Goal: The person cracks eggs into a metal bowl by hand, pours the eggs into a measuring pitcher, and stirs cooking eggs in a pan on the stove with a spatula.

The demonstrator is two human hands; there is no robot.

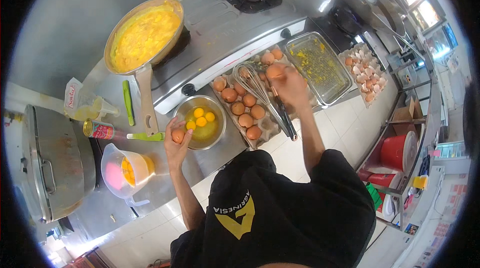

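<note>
My left hand (pixel 178 144) holds a brown egg (pixel 178 136) at the near left rim of a steel bowl (pixel 222 133). Several egg yolks (pixel 201 121) lie in clear egg white inside it. My right hand (pixel 292 82), blurred, is over the far part of a cardboard egg tray (pixel 267 127), with a brown egg (pixel 275 71) at its fingers; whether it grips that egg I cannot tell. Whole brown eggs (pixel 245 120) fill part of the tray. A wire whisk (pixel 258 92) with a black handle lies across it.
A frying pan (pixel 146 37) of yellow egg mixture sits on the stove (pixel 221 35). Left of the bowl are a plastic measuring jug (pixel 144 178) holding yolks, a can (pixel 99 129) and green-handled tools (pixel 128 103). A wire-mesh tray (pixel 318 67) and a tray of eggshells (pixel 365 73) lie right.
</note>
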